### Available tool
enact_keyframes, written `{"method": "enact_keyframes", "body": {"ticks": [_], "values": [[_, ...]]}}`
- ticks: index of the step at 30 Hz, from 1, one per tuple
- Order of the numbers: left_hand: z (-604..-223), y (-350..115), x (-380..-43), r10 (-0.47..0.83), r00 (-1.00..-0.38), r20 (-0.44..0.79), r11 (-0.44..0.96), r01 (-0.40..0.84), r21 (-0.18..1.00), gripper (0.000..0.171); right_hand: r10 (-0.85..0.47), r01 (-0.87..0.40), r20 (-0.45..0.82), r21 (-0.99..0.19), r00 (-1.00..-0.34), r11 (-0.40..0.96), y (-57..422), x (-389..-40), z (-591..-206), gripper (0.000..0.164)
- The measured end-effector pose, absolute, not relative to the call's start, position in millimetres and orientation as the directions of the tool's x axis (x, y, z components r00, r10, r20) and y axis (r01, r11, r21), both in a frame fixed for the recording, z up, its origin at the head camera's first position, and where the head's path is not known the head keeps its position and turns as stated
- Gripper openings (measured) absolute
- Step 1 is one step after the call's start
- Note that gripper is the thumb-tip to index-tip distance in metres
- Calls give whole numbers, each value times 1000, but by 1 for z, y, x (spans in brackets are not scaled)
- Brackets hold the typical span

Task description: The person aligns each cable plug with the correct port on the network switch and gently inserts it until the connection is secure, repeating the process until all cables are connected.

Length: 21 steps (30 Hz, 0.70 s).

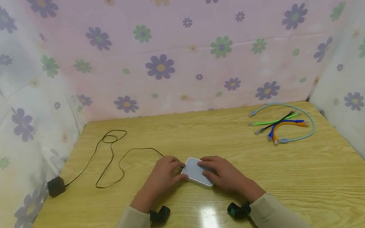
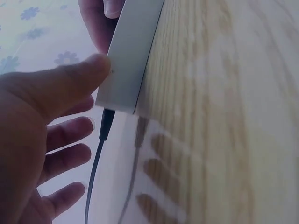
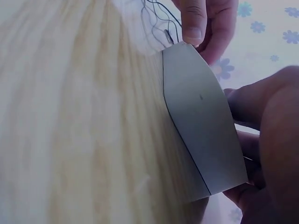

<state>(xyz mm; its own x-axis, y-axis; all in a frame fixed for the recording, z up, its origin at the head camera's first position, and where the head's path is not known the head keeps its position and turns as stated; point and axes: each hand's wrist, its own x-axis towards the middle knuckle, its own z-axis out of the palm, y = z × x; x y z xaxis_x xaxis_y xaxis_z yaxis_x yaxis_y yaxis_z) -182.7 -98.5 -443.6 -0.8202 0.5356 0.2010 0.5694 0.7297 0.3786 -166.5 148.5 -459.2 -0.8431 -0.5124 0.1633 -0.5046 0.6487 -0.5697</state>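
A flat white box with rounded corners lies on the table between the two hands. A black plug sits in its left side, and a thin black cable runs from it. My left hand holds the box's left end, with the thumb at the near edge and the index finger by the plug. Its other fingers are spread behind the cable. On the box's right part rests my right hand, thumb and forefinger laid over the top, other fingers by the far end.
The black cable loops across the left of the table to a black power adapter at the left edge. Several network cables, among them a light blue cable, lie at the back right. Flowered cloth surrounds the table's back and sides.
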Motion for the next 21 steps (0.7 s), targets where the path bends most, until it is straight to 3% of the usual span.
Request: {"method": "enact_keyframes", "body": {"ticks": [13, 21], "values": [[-447, -90, -189, 380, -923, 65, 679, 326, 658, 24, -430, -458, 196, -577, -881, 676, 147, -168, -458, 29], [-451, -87, -193, 347, -933, 101, 678, 323, 660, 23, -386, -392, 159, -641, -909, 660, 144, -166, -454, 27]]}}
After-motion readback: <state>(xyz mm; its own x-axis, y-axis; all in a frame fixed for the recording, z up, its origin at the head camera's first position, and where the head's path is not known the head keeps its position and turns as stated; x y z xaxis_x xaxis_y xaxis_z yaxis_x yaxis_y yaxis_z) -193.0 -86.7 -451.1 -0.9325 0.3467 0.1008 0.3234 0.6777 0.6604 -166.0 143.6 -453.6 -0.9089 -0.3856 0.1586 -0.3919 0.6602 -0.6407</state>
